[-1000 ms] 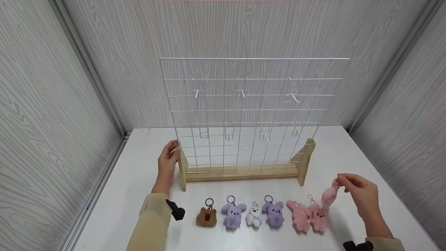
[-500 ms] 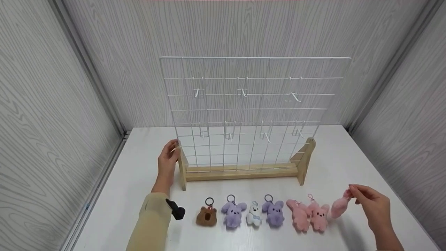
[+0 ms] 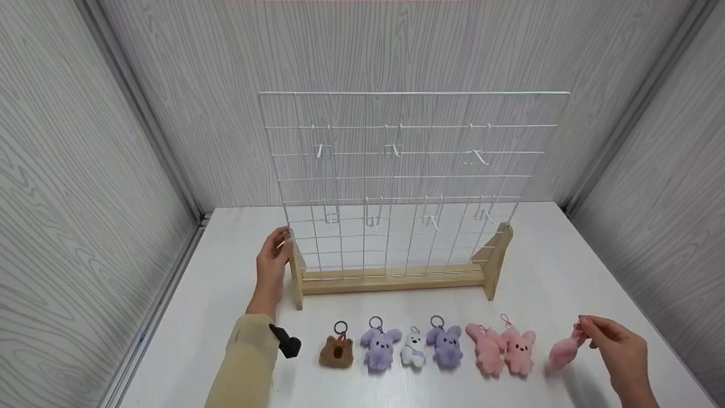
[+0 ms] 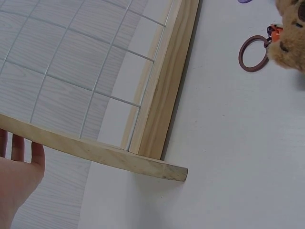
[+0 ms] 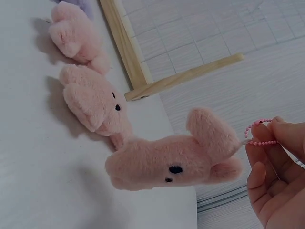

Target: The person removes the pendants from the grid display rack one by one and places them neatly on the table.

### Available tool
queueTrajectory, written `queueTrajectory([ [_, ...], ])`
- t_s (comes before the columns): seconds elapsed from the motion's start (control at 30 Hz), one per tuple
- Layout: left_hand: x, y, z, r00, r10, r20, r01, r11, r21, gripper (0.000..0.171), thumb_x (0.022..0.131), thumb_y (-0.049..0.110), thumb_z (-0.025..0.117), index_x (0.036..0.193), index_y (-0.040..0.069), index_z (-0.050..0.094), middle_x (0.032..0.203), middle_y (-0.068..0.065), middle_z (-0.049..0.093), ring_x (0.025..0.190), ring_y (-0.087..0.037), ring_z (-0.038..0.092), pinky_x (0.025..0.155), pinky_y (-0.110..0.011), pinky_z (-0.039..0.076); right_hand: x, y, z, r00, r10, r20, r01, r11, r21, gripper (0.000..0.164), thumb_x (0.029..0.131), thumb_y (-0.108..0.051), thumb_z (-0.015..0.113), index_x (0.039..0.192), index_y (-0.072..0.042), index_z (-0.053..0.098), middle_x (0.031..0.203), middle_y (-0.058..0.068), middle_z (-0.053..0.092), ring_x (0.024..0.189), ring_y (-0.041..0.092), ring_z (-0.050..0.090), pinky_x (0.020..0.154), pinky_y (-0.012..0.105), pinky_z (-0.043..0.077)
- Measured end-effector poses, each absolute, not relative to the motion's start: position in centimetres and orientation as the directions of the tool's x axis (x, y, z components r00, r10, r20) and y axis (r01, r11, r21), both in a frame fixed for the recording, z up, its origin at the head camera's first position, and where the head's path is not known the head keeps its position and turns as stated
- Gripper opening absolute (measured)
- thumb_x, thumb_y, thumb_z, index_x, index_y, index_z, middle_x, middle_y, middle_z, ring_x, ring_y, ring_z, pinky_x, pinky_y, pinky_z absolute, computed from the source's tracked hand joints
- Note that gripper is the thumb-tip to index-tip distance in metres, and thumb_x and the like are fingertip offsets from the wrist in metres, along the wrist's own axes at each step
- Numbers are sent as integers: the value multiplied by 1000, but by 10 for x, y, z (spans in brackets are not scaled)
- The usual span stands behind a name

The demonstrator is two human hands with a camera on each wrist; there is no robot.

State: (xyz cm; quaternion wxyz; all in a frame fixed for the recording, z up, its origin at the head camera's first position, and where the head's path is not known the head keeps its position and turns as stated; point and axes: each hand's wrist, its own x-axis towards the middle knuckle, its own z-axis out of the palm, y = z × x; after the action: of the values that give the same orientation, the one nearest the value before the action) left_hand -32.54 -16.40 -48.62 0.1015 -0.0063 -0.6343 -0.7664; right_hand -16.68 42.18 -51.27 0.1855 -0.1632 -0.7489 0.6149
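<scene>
My right hand (image 3: 622, 352) pinches the pink bead chain (image 5: 261, 141) of a pink plush keychain (image 3: 563, 354), which dangles at the table's right side. Its dark eyes and long ears show in the right wrist view. At the left end of a white wire grid rack (image 3: 385, 249), my left hand (image 3: 273, 258) grips the wooden side post (image 4: 102, 155), its fingertips partly hidden behind the wood. Two other pink plush keychains, one (image 3: 486, 351) with its face out of sight and one (image 3: 519, 352) face up, lie side by side left of the held one.
Along the front lie a brown bear keychain (image 3: 336, 351), a purple plush (image 3: 378, 348), a small white plush (image 3: 414, 348) and another purple plush (image 3: 447, 345). Several white hooks, such as an upper-right hook (image 3: 480, 157), stick out from the grid. Panelled walls (image 3: 651, 187) enclose the table.
My right hand has moved right and toward the front, carrying the pink plush keychain away from the two lying pink ones and lower. The left hand stays at the post.
</scene>
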Motion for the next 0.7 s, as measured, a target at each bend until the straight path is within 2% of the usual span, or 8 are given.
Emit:
queueTrajectory([
  [0.17,-318,-162,-478,-983,-129,133,152,-145,978,41,96,13,51,137,9,41,137,-9,40,125,-21,39,101,-35,35,-160,426,-520,-874,478,83,8,185,-983,26,82,-15,73,97,6,69,75,0,70,63,11,60,52,20,46],
  [0.43,-318,-161,-476,-983,-128,132,152,-158,976,41,96,11,51,136,9,42,135,-9,41,123,-20,40,100,-34,37,-156,427,-527,-882,470,46,60,207,-976,28,83,-20,71,99,3,69,76,0,70,64,11,62,53,20,46],
  [0.7,-320,-161,-479,-983,-134,126,150,-193,970,41,95,10,52,135,9,43,134,-8,42,122,-19,41,100,-34,37,-170,426,-528,-897,438,62,30,199,-980,27,83,-18,71,99,4,68,77,-3,70,66,10,63,54,20,47],
])
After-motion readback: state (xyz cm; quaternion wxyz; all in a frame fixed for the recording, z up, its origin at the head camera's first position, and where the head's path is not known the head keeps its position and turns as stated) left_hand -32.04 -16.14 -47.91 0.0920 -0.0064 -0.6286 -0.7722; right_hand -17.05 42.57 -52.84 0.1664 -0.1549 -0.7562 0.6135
